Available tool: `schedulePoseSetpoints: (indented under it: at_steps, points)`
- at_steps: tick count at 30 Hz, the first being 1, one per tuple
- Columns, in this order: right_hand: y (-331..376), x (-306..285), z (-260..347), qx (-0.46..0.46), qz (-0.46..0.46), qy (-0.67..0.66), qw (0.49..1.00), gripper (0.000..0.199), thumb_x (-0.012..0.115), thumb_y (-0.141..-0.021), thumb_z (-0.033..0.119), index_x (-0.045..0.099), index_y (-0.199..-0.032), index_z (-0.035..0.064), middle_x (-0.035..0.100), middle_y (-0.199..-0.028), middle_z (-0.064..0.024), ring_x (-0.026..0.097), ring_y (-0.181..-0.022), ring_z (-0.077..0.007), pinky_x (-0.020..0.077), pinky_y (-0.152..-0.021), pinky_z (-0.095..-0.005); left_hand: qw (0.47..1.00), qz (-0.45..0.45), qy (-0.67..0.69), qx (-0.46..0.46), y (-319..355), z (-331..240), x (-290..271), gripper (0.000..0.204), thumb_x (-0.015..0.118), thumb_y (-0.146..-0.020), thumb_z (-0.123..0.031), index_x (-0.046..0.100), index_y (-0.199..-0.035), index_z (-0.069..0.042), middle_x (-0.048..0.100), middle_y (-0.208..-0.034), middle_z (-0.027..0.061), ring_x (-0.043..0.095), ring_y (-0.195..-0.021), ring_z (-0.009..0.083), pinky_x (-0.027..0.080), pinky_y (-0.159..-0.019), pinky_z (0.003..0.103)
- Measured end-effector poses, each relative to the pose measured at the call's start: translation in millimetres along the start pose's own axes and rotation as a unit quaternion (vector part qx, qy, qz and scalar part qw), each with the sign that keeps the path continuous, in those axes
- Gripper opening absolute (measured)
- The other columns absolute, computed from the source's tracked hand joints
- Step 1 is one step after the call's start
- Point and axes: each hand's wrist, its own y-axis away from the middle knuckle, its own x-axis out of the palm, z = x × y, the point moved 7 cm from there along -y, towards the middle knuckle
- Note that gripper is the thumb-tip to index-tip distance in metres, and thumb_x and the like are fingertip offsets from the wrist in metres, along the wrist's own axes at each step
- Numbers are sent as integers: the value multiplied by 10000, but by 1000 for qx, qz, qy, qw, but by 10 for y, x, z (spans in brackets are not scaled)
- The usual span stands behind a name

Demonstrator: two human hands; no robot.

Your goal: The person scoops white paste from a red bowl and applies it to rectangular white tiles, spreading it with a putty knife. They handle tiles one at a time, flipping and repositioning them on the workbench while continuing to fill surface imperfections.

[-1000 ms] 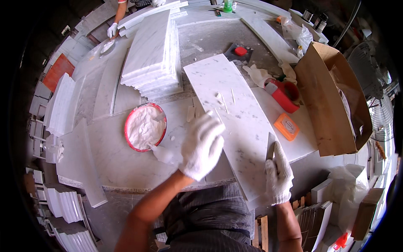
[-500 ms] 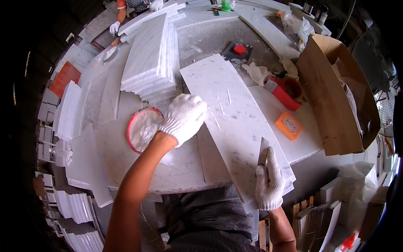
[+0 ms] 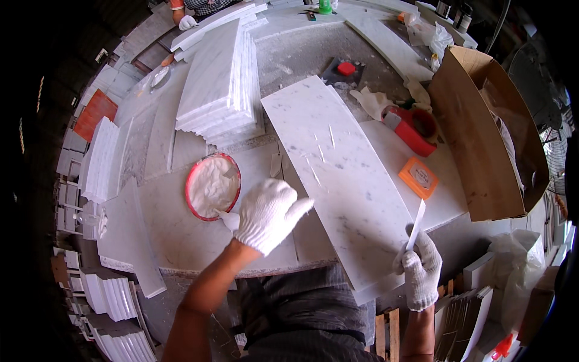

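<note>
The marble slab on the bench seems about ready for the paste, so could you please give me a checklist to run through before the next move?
1. Marble slab lies flat on the bench: ok, though its near end overhangs the edge.
2. Left hand at the red bowl of white paste: ok, with a small tool dipped at the rim.
3. Paste left in the bowl: ok, plenty shows.
4. Right hand has a firm grip on the thin white strip: ok, held upright.
5. Slab face clean: not ok, a few white streaks and crumbs lie on it.
6. Paste loaded on the tool: cannot tell, the glove hides it.
</note>
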Motion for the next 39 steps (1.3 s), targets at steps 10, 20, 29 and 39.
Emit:
schedulePoseSetpoints:
  at_steps: [10, 20, 29, 39]
  points:
    - [72, -94, 129, -131, -84, 40, 987, 187, 630, -922, 204, 573, -919, 26, 587, -846, -68, 560, -695, -133, 469, -666, -279, 960, -117, 143, 212, 476, -884, 246, 318, 744, -821, -259, 649, -1054, -65, 597, -1174, 110, 552, -1159, 274, 458, -1039, 464]
    - [-124, 302, 239, -185, -17, 182, 966, 68, 549, -889, -28, 608, -914, -4, 563, -833, -25, 525, -743, -99, 445, -711, -249, 972, -11, 122, 202, -343, -143, 394, 298, 626, -938, -252, 644, -1176, -73, 585, -1312, 120, 514, -1279, 305, 401, -1087, 432]
    - [-109, 477, 229, -272, -25, 247, 930, 61, 612, -833, -27, 611, -877, 15, 568, -798, -72, 526, -694, -153, 444, -674, -281, 977, 48, 77, 192, -1398, 128, 525, 465, 512, -988, -395, 611, -1276, -44, 520, -1418, 158, 411, -1370, 334, 280, -1164, 415]
    - [-99, 465, 306, -284, -39, 267, 920, 85, 638, -799, -17, 607, -870, 19, 575, -776, -99, 539, -663, -204, 450, -642, -313, 920, 144, 357, 66, -1035, 317, 276, 424, 510, -1003, -445, 695, -1105, -77, 701, -1031, 113, 666, -939, 257, 503, -874, 358]
